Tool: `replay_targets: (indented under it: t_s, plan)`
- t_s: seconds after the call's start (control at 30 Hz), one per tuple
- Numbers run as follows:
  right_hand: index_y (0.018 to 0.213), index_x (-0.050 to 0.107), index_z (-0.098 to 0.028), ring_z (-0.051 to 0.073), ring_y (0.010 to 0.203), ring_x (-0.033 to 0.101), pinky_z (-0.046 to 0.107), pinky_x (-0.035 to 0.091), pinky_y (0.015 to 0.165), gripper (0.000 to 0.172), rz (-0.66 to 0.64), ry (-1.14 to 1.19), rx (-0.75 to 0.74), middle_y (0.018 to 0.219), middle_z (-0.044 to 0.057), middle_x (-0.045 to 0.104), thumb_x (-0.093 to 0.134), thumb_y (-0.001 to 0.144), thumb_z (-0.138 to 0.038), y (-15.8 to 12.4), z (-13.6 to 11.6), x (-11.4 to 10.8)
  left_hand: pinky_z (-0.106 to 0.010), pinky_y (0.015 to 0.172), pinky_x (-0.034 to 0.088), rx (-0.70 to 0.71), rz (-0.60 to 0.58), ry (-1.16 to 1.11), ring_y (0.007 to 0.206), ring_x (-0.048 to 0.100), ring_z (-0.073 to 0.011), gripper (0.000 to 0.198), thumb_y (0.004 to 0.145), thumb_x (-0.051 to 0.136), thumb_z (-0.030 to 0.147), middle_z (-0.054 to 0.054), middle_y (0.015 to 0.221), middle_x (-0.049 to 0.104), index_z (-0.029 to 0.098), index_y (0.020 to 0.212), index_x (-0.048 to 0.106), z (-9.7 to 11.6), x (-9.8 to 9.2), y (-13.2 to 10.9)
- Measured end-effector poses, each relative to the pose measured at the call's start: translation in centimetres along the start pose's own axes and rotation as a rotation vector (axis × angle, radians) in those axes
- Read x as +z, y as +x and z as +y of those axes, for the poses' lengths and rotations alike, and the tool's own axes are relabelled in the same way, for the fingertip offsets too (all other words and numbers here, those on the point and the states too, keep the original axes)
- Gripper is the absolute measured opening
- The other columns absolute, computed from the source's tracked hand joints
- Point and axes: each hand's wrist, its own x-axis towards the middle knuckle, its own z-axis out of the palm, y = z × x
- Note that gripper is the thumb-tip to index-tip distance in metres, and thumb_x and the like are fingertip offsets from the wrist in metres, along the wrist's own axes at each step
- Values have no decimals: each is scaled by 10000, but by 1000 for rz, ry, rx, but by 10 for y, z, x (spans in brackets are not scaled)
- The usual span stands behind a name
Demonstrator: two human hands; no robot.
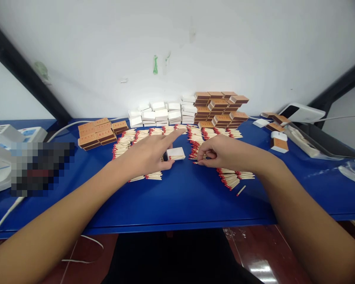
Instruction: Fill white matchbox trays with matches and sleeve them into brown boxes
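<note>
My left hand (148, 152) grips a small white matchbox tray (176, 152) between thumb and fingers, its index finger stretched out above. A few matches show inside the tray, along its near side. To the right, my right hand (217, 152) is closed in a pinch at the edge of a pile of red-headed matches (195, 135). A match (195, 162) pokes out at its fingertips; how many it holds is hidden. More matches (127, 140) lie in rows under and around both hands. One loose match (241, 190) lies apart, nearer the front.
White trays (161, 114) and brown matchbox sleeves (215, 106) are stacked against the wall. More brown boxes (97, 133) lie at left, beside a power strip (29, 136). At right are a few boxes (279, 144), a white device (303, 112) and a dark case (322, 140).
</note>
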Motion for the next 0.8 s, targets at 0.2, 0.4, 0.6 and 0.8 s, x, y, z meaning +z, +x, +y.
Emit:
replay_targets:
  t_s: [0.2,0.4,0.6,0.8]
  plan:
    - [828,755,-240,160,594,488,330,338,596,219,-2,40,1,672,-9,567,695,932,-424,-2,1,2,-336,854,529,4,-18,3,1114,729,-293,899,980,723,274,-99,1248,766,315,1757,272,1,4,-1]
    - [868,764,-234,143,581,439,315,315,607,231,210,164,-97,621,-50,459,696,957,-437,-1,-11,3,-361,885,533,47,-27,-1,1106,735,-294,894,981,719,238,-106,1269,763,289,1754,272,8,7,-1]
    - [909,757,-202,151,634,476,314,328,667,163,303,69,-189,667,-30,519,650,978,-303,16,-26,29,-352,868,525,85,-18,-8,1111,728,-293,881,987,706,234,-102,1266,768,265,1750,267,16,5,-4]
    - [841,743,-209,160,640,487,330,308,671,212,317,-2,-136,665,-15,543,667,981,-348,8,-13,16,-343,861,528,68,-14,-8,1080,733,-279,898,969,710,221,-86,1230,769,286,1749,270,10,7,-3]
